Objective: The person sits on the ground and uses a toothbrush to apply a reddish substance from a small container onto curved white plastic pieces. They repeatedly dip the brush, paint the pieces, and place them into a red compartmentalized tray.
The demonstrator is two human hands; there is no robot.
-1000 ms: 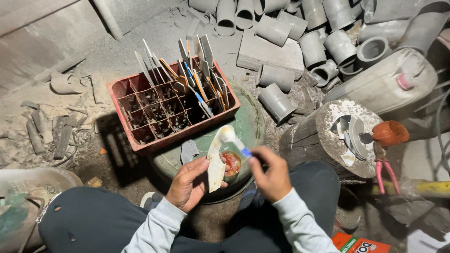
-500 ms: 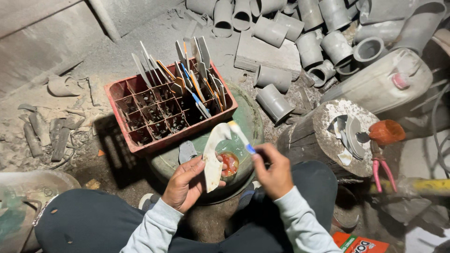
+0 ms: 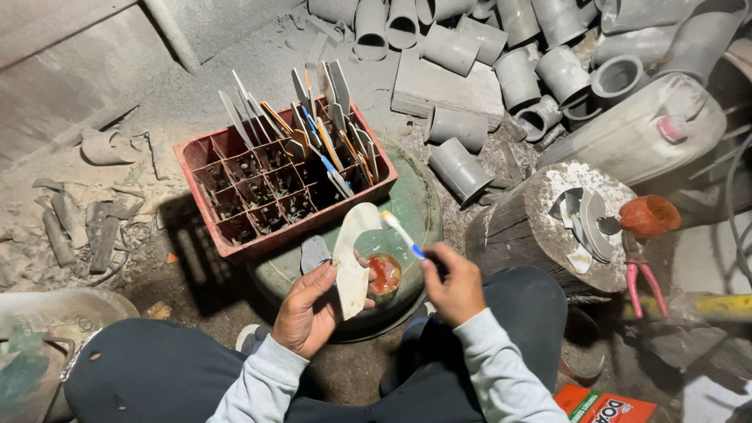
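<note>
Here, from the head camera, the left hand [image 3: 312, 312] closes its grip on a pale curved piece [image 3: 352, 258] above a green drum [image 3: 419, 211], while the right hand [image 3: 453, 283] pinches a toothbrush [image 3: 401, 233], bristles near the piece's top. A red crate [image 3: 258, 188] stands just behind.

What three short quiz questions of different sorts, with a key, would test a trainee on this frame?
1. True or false: the left hand holds a pale curved piece.
2. What does the right hand hold? A) pliers B) a toothbrush C) a pipe
3. Fill in: the red crate rests on a green ____.

Key
1. True.
2. B: the toothbrush points up and to the left, its head above the small round tin of reddish stuff.
3. Drum; the crate's cells hold upright strips.
</note>
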